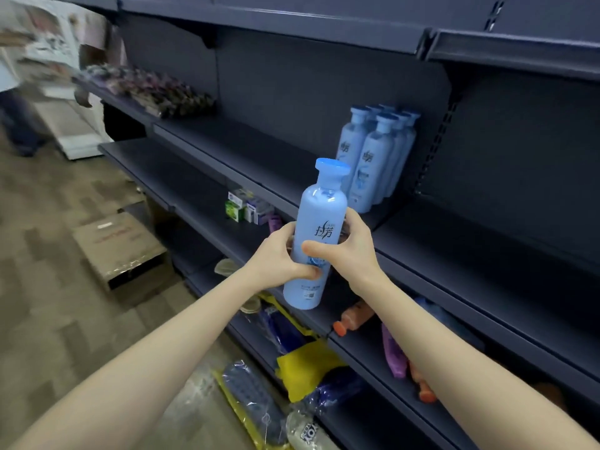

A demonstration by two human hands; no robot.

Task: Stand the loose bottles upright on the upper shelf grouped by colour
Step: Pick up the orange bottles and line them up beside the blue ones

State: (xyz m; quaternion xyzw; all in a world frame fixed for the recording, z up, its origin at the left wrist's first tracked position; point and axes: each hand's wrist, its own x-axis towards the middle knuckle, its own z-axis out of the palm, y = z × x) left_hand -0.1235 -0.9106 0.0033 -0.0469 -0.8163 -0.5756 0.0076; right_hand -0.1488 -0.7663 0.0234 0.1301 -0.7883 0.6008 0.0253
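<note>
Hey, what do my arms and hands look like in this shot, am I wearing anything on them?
Nothing worn that shows. The left arm and right arm are bare all the way from the picture's edge, with no sleeve in view. The left hand and right hand carry no glove, and no watch, bracelet or ring is visible.

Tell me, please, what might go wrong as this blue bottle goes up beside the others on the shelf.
1. The blue bottle, gripped slightly tilted by the left hand and right hand, is tall and narrow; set down crooked, it may topple.
2. The standing blue bottles are packed closely, so a nudge could knock several over.
3. Their front one stands near the edge of the upper shelf; a bottle placed in front of it might fall off.
</note>
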